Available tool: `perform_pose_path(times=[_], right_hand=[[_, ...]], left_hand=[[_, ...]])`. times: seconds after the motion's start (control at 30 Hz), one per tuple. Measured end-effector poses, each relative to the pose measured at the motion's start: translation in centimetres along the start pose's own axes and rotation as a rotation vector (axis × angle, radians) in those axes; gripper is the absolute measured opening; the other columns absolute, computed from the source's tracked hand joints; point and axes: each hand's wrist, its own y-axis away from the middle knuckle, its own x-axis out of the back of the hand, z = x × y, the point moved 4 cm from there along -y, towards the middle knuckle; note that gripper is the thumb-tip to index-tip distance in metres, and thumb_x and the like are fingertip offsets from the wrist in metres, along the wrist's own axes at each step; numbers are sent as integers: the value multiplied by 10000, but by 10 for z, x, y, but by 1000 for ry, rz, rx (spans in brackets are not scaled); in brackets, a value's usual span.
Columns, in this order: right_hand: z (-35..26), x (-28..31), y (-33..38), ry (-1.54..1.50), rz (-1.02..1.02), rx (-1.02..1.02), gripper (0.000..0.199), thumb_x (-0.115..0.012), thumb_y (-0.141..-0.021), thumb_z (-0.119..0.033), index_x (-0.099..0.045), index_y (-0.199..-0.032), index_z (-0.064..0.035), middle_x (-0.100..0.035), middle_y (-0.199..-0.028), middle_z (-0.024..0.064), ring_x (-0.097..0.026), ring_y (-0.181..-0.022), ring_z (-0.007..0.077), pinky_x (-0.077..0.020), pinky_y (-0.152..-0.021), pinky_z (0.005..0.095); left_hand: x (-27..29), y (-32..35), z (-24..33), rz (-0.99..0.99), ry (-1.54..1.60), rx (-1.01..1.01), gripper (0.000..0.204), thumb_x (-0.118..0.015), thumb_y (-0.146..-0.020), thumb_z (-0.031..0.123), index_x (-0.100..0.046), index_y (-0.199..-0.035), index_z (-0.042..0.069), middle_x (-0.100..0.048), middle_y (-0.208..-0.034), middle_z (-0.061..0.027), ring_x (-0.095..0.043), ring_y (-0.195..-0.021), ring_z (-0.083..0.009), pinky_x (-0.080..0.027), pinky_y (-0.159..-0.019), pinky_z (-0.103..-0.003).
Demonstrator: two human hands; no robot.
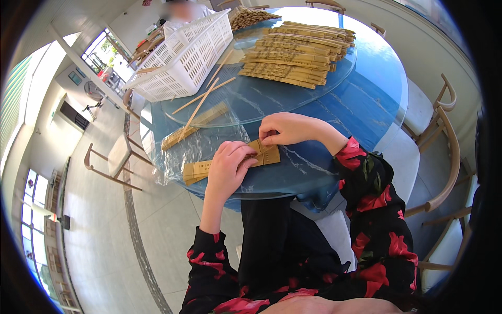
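Observation:
At the near edge of the table, a small fan of flat kraft-paper chopstick sleeves (270,155) lies under my hands. My left hand (229,165) is closed over the middle of the sleeves, thumb and fingers gripping them. Fingers curled, my right hand (287,129) pinches the upper edge of the same sleeves, close to the left fingertips. Whether a chopstick is between the fingers is hidden. Just beyond, another bundle of sleeves (213,114) rests on a clear plastic bag (180,152). Several loose wooden chopsticks (203,97) cross over that bundle and the glass turntable's edge.
A white slotted plastic basket (180,68) stands at the far left of the round glass turntable (329,97). Many sleeves (298,55) are stacked at its far right, beside a pile of chopsticks (250,18). Wooden chairs (117,157) surround the blue-covered table. Someone (183,13) is beyond the basket.

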Motion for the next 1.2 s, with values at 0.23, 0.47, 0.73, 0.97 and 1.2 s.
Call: perform_pose_path(times=[0.23, 0.47, 0.73, 0.97, 1.2], right_hand=[[11, -1, 0, -421, 94, -272, 396, -652, -1050, -419, -770, -1085, -42, -745, -933, 160, -688, -861, 281, -532, -805, 389], [2, 9, 1, -145, 155, -28, 393, -660, -1049, -416, -786, -1010, -46, -743, -860, 108, -681, -787, 196, -531, -752, 357], [4, 4, -2, -472, 63, -263, 493, -658, -1047, -483, -764, -952, -11, -730, -812, 53, -666, -717, 152, -523, -730, 301], [-3, -3, -1, -300, 35, -65, 268, -724, -974, -275, -729, -969, -7, -709, -821, 44, -637, -750, 125, -513, -725, 303], [13, 29, 2, -523, 682, -143, 123, -687, -1019, -119, -670, -1013, 3, -673, -843, 14, -600, -630, 76, -471, -577, 247]], left_hand=[[-2, 1, -2, 69, -12, 13, 128, -760, -878, 54, -711, -995, 39, -707, -1033, -85, -645, -977, -318, -540, -868, -415], [-2, 3, -3, 75, -15, 40, 152, -754, -874, 33, -693, -1013, 33, -707, -1035, -95, -650, -992, -314, -535, -879, -414], [2, 3, -2, 147, -102, -6, 306, -717, -745, -58, -615, -1009, 57, -691, -1074, -78, -634, -1078, -338, -525, -937, -450], [5, 3, 1, 192, -142, -11, 316, -766, -735, -43, -584, -969, 66, -669, -1044, -67, -612, -1080, -330, -501, -943, -446], [6, 6, -7, 266, -53, 76, 277, -821, -826, 38, -607, -1002, 38, -672, -999, -92, -605, -1002, -331, -507, -880, -435]])
